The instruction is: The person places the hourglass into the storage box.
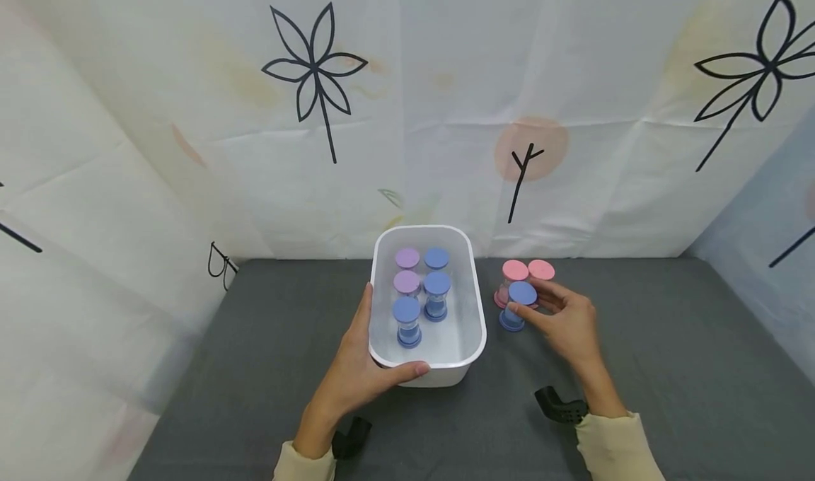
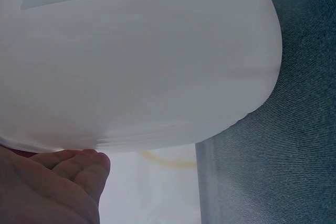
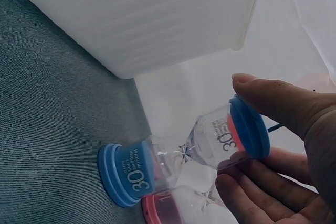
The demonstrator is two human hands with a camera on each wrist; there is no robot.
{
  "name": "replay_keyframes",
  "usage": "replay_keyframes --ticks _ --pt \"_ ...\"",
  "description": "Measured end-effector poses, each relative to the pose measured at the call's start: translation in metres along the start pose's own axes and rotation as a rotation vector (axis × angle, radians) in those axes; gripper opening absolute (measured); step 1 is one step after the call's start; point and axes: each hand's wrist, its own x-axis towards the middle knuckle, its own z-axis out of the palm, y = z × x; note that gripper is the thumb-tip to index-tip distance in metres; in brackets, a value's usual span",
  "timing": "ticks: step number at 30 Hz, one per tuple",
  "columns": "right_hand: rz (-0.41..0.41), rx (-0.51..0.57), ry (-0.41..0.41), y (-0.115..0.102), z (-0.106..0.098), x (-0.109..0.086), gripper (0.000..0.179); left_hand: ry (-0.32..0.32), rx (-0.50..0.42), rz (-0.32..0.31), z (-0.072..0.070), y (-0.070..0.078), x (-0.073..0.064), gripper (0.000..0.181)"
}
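A white plastic bin (image 1: 476,304) holds several sand timers: two with purple caps, such as this purple timer (image 1: 407,281), and three with blue caps, such as this blue timer (image 1: 407,322). My left hand (image 1: 363,364) grips the bin's near left corner, its thumb along the front rim and its fingers at the left wall. To the right of the bin, my right hand (image 1: 567,322) pinches another blue sand timer (image 3: 184,153) by its upper cap. That timer is marked 30 and its base is down by the grey cloth. Two pink sand timers (image 1: 514,271) stand just behind it.
Grey cloth (image 1: 286,311) covers the table. A pale curtain (image 1: 433,113) with plant drawings hangs along the back edge, close behind the bin and the pink timers. More fabric closes in the left and right sides.
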Motion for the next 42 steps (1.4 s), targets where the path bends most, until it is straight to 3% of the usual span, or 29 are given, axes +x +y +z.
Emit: replay_keyframes --ticks 26,35,42 --pt "-0.019 0.028 0.023 0.000 0.008 -0.004 0.050 -0.001 -0.038 -0.014 -0.001 -0.001 -0.003 0.133" --pt "-0.099 0.079 0.074 -0.032 -0.009 -0.009 0.050 0.005 -0.025 0.009 -0.001 -0.001 -0.003 0.133" --pt "-0.171 0.201 0.104 -0.070 -0.024 -0.017 0.049 0.016 -0.001 -0.002 0.000 0.000 -0.002 0.132"
